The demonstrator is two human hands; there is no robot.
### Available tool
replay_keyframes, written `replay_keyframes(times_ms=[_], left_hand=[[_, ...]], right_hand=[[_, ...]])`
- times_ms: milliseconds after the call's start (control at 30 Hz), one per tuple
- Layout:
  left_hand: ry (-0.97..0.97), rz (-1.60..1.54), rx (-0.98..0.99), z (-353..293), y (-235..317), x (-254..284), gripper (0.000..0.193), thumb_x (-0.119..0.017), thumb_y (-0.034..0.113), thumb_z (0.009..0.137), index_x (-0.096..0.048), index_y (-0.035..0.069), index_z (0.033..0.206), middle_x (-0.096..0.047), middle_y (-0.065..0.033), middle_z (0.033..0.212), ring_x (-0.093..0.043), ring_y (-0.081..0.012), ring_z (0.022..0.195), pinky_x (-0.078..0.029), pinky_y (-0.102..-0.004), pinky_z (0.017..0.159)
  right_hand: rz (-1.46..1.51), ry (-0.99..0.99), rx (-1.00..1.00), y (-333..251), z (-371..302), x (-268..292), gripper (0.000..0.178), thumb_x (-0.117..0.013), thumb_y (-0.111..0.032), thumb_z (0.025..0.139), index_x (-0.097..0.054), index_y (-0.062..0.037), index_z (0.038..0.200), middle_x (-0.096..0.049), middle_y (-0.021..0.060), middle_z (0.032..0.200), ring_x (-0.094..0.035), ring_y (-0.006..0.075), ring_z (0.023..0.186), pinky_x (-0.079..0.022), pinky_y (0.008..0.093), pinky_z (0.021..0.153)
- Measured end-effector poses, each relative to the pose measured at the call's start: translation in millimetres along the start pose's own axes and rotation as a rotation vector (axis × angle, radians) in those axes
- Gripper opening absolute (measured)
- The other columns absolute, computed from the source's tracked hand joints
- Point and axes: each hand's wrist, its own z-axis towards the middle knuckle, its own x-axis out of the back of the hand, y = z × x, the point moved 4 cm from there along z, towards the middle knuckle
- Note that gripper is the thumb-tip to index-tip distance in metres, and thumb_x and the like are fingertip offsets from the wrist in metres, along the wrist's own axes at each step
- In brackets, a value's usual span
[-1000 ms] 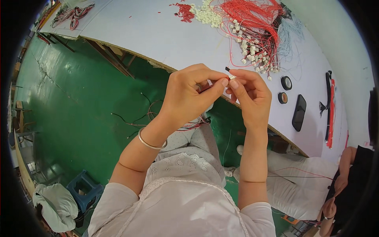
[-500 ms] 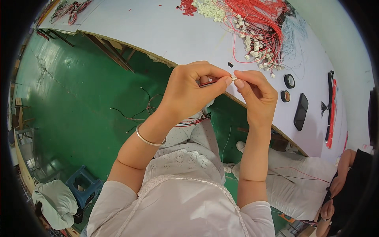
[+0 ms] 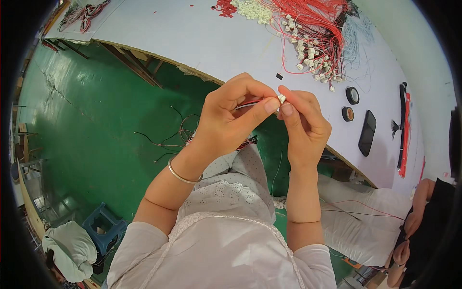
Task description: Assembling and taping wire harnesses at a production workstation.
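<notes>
Over the table's front edge, my two hands meet at a small white plastic connector (image 3: 281, 98). My left hand (image 3: 226, 113) is closed, thumb and index finger pinching it at the end of a few red, black and white wires (image 3: 249, 103) that pass through the palm. My right hand (image 3: 305, 126) is closed too, thumb and index tip against the connector's other side; what lies between those tips is mostly hidden. More wires of the harness (image 3: 248, 142) hang below onto my lap. A small black connector (image 3: 279, 76) lies on the table just beyond my fingers.
A pile of red wires with white connectors (image 3: 308, 55) covers the far table (image 3: 192, 43), beside loose white housings (image 3: 252, 10). Tape rolls (image 3: 352, 95) and a phone (image 3: 367, 133) lie at right. Another person's hands (image 3: 406, 236) hold wires at far right; a blue stool (image 3: 103, 226) stands left.
Both hands have shifted slightly left and the right hand has dropped a little. The white connector has turned and shows more plainly between my fingertips.
</notes>
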Motion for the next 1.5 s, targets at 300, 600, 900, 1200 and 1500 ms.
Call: replay_keyframes(times_ms=[300, 600, 900, 1200, 1500], left_hand=[[-0.007, -0.248, 0.161, -7.7, 5.4, -4.9, 0.007, -0.065, 0.007, 0.095, -0.065, 0.001, 0.099, -0.063, -0.0009, 0.092, -0.057, -0.0052, 0.083, -0.046, -0.0204, 0.074], [0.022, -0.382, 0.271, -12.9, 7.6, -8.4, 0.009, -0.066, 0.011, 0.095, -0.064, 0.004, 0.099, -0.061, 0.002, 0.09, -0.052, -0.002, 0.081, -0.042, -0.0183, 0.07], [0.003, -0.404, 0.415, -17.0, 1.5, -0.8, 0.011, -0.066, 0.011, 0.095, -0.065, 0.003, 0.102, -0.063, 0.0023, 0.088, -0.051, -0.0015, 0.075, -0.042, -0.018, 0.067], [0.062, -0.448, 0.319, -14.7, 3.3, -11.3, 0.011, -0.065, 0.01, 0.095, -0.064, 0.002, 0.103, -0.061, 0.0026, 0.087, -0.05, -0.0014, 0.076, -0.041, -0.0179, 0.065], [-0.028, -0.516, 0.416, -14.6, -3.1, -8.2, 0.012, -0.065, 0.014, 0.096, -0.064, 0.004, 0.102, -0.053, 0.0048, 0.076, -0.034, -0.0014, 0.058, -0.025, -0.0195, 0.05]], right_hand=[[-0.121, 0.08, 0.167, -12.6, -11.7, -7.5, 0.028, -0.071, 0.002, 0.085, -0.073, -0.0049, 0.112, -0.067, 0.0066, 0.1, -0.06, 0.0127, 0.087, -0.047, 0.0233, 0.073], [-0.218, 0.078, 0.316, -14.4, -14.9, -11.3, 0.025, -0.068, -0.001, 0.089, -0.072, -0.0023, 0.114, -0.065, 0.0077, 0.106, -0.06, 0.0114, 0.09, -0.048, 0.0226, 0.076], [-0.227, 0.059, 0.223, -13.4, -16.8, -10.9, 0.025, -0.066, -0.001, 0.091, -0.071, -0.0023, 0.116, -0.063, 0.0055, 0.104, -0.057, 0.0088, 0.085, -0.046, 0.0212, 0.072], [-0.251, 0.192, 0.19, -17.3, -26.7, -21.4, 0.026, -0.063, -0.005, 0.095, -0.068, -0.0023, 0.12, -0.06, 0.0044, 0.106, -0.053, 0.0078, 0.083, -0.045, 0.0209, 0.071], [-0.199, 0.139, 0.161, -17.9, -24.3, -12.0, 0.024, -0.063, -0.003, 0.094, -0.07, -0.0015, 0.117, -0.062, 0.0056, 0.106, -0.057, 0.0106, 0.092, -0.047, 0.0235, 0.079]])
